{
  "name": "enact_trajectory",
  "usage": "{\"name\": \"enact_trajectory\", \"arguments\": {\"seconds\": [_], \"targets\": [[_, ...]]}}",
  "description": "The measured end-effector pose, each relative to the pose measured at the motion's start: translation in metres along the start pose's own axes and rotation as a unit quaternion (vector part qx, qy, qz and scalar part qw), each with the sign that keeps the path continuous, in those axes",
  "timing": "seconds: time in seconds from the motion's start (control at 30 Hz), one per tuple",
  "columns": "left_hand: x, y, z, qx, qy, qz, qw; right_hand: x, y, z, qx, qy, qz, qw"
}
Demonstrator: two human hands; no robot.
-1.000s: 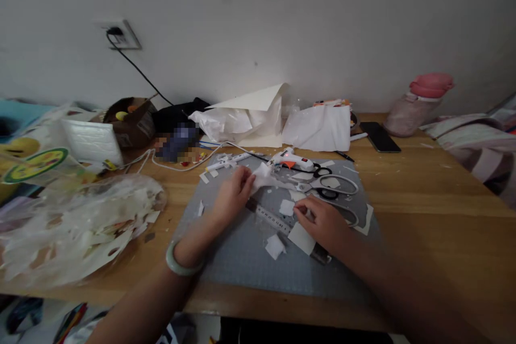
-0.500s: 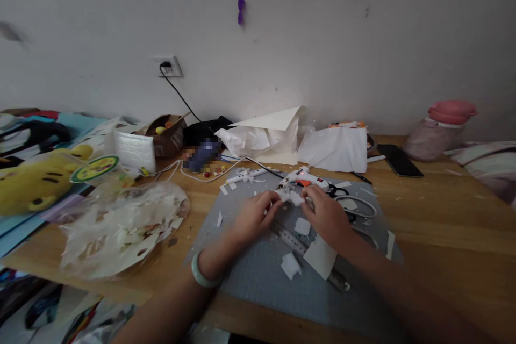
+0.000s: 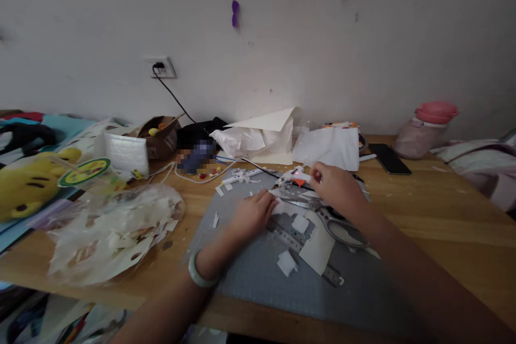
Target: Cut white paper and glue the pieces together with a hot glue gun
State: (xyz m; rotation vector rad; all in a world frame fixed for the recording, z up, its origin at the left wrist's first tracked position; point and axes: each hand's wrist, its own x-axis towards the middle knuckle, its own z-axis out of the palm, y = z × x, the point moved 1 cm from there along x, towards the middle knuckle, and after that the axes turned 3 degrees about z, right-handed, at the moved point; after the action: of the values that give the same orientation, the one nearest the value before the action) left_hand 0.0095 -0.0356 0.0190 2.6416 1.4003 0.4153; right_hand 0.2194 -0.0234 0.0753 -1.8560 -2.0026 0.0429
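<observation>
My left hand rests on the grey cutting mat, its fingers curled on a small white paper piece. My right hand reaches to the far edge of the mat and closes on the white hot glue gun, whose orange trigger shows. Grey-handled scissors lie just under my right wrist. A metal ruler lies across the mat among white paper scraps.
A clear plastic bag of paper offcuts lies at the left on the wooden table. Crumpled white paper, a cardboard box, cables, a black phone and a pink bottle stand along the wall. A yellow plush toy is far left.
My right hand left the paper piece between both hands and moved back and right onto the glue gun. My left hand stayed on the paper. The camera tilted up earlier.
</observation>
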Motion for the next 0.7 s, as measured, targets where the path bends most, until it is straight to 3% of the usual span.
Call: {"name": "enact_trajectory", "arguments": {"seconds": [0.17, 0.3, 0.47, 0.7], "targets": [[0.002, -0.002, -0.002, -0.044, 0.026, -0.108, 0.993, -0.015, 0.037, 0.012, -0.071, -0.044, -0.051, 0.995], [0.010, -0.011, -0.001, -0.079, 0.106, -0.114, 0.985, -0.020, 0.052, 0.023, -0.070, -0.050, -0.019, 0.996], [0.017, -0.024, -0.006, -0.144, 0.227, -0.101, 0.958, -0.014, 0.050, 0.032, -0.024, -0.101, 0.005, 0.995], [0.008, -0.019, -0.029, -0.160, 0.353, -0.077, 0.919, 0.004, 0.037, 0.046, -0.022, -0.088, 0.045, 0.995]]}}
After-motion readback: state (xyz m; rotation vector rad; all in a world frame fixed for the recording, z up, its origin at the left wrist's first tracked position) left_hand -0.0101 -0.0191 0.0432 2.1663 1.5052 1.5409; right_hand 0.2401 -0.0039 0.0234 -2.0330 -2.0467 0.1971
